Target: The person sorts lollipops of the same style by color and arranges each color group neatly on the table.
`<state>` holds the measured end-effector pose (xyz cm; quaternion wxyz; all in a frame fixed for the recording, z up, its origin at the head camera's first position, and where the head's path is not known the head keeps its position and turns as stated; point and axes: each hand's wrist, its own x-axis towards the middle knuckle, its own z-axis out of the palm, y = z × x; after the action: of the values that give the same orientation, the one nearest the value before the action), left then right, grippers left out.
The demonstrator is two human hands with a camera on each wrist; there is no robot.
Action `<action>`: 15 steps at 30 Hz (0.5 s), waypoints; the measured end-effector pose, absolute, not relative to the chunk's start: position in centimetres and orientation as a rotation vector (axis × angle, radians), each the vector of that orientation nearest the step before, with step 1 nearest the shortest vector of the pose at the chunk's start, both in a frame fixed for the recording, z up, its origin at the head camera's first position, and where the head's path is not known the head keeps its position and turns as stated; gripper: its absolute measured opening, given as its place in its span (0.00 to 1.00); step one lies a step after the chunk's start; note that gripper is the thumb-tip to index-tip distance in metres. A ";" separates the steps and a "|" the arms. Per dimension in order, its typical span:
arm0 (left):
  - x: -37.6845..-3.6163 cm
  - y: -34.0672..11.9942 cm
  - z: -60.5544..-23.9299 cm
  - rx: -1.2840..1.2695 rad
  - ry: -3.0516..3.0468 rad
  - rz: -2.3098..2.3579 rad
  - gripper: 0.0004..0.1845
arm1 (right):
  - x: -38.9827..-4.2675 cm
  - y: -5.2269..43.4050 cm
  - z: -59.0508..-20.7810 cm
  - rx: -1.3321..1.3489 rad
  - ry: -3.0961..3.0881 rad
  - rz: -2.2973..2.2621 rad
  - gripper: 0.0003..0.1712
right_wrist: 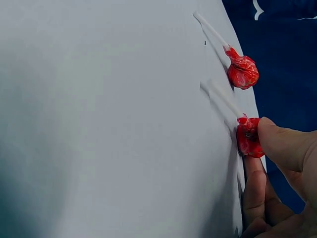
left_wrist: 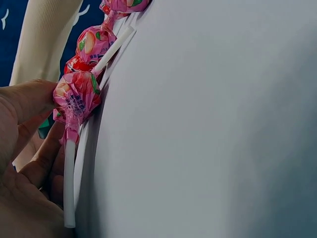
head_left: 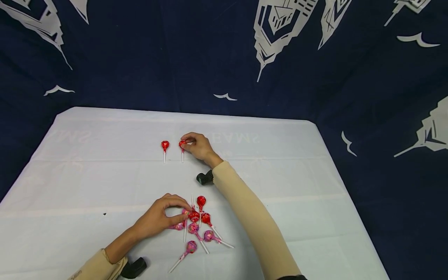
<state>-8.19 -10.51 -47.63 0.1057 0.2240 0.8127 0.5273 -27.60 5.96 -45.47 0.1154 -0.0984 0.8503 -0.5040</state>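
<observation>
Near the table's far side, my right hand [head_left: 199,147] pinches the head of a red-wrapped lollipop [right_wrist: 249,141] between thumb and fingers. Its white stick points toward the near side. Left of it lies a second red lollipop [head_left: 165,145], set the same way. My left hand [head_left: 157,216] bends its thumb and forefinger over a cluster of lollipops, fingertips right at a red lollipop [head_left: 194,217]; I cannot tell whether they grip it. In the left wrist view, a pink lollipop [left_wrist: 77,96] sits right at the thumb tip, partly covering what lies behind.
Around the left hand lie more red lollipops [head_left: 205,219] and several pink lollipops [head_left: 209,235], sticks pointing various ways. One pink lollipop [head_left: 191,247] lies nearer the front. A white cloth covers the table [head_left: 297,175]; a dark blue patterned curtain [head_left: 196,58] hangs behind.
</observation>
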 end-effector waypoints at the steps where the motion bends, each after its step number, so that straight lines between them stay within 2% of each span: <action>1: -8.2 -10.5 -47.6 0.656 2.394 1.552 0.08 | -27.6 6.0 -45.5 -0.288 2.494 -1.479 0.13; 15: -8.2 -10.5 -47.7 0.644 2.399 1.548 0.08 | -27.4 5.6 -45.4 -0.269 2.515 -1.499 0.12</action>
<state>-8.22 -10.45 -47.68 0.1070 0.2187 0.8150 0.5258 -27.43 5.65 -45.42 0.1004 -0.0911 0.8511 -0.5072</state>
